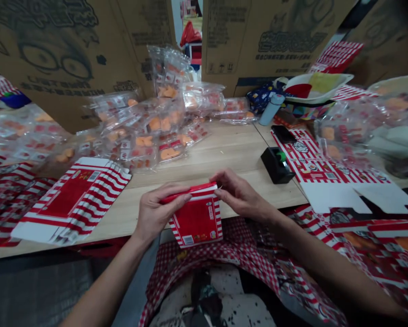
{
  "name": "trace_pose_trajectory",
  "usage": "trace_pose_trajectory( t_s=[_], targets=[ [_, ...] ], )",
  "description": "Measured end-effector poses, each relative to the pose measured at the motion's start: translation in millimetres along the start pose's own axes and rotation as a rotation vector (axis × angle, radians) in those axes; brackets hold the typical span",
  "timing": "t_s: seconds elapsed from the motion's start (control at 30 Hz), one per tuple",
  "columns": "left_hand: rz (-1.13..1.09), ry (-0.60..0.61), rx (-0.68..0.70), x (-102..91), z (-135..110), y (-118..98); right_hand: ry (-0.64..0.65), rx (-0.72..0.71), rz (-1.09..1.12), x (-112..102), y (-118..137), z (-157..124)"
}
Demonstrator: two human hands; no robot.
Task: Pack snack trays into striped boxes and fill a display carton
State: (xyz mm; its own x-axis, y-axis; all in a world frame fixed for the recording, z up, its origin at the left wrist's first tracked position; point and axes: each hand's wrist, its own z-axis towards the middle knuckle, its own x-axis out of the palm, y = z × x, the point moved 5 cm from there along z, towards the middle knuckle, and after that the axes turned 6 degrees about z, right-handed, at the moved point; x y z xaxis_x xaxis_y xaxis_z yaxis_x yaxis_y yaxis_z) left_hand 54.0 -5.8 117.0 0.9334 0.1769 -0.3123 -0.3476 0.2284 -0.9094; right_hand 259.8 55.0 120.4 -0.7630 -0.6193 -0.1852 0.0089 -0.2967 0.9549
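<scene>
I hold a small red-and-white striped carton (pixel 197 220) upright at the near edge of the wooden table (pixel 224 154). My left hand (pixel 156 210) grips its left side, thumb pressed on the red top flap. From the right, my right hand (pixel 239 193) pinches the top right corner of the same flap. Both hands are closed on the carton.
A stack of flat striped carton blanks (pixel 72 200) lies at the left. Several clear packets with orange pieces (pixel 149 122) are heaped across the table's middle. A black tape dispenser (pixel 277 164) sits right of my hands. More flat cartons (pixel 322 170) and large cardboard boxes (pixel 275 36) stand behind.
</scene>
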Motion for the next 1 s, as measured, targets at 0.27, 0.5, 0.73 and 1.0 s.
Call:
trace_pose_trajectory(
  t_s=[0.27,0.5,0.73,1.0],
  targets=[
    [0.208,-0.014,0.405,0.0,57.7,-34.9,0.018,-0.325,-0.36,-40.5,41.5,37.8],
    [0.304,0.086,0.309,4.2,61.3,-20.4,0.05,-0.36,-0.47,-40.5,22.5,40.5],
    [0.362,0.031,0.479,9.9,66.7,-15.7,-0.19,-0.429,-0.611,-26.8,20.0,44.6],
    [0.723,0.116,0.737,27.3,74.1,-39.4,-0.102,-0.446,-0.474,-33.7,14.9,42.7]
  ],
)
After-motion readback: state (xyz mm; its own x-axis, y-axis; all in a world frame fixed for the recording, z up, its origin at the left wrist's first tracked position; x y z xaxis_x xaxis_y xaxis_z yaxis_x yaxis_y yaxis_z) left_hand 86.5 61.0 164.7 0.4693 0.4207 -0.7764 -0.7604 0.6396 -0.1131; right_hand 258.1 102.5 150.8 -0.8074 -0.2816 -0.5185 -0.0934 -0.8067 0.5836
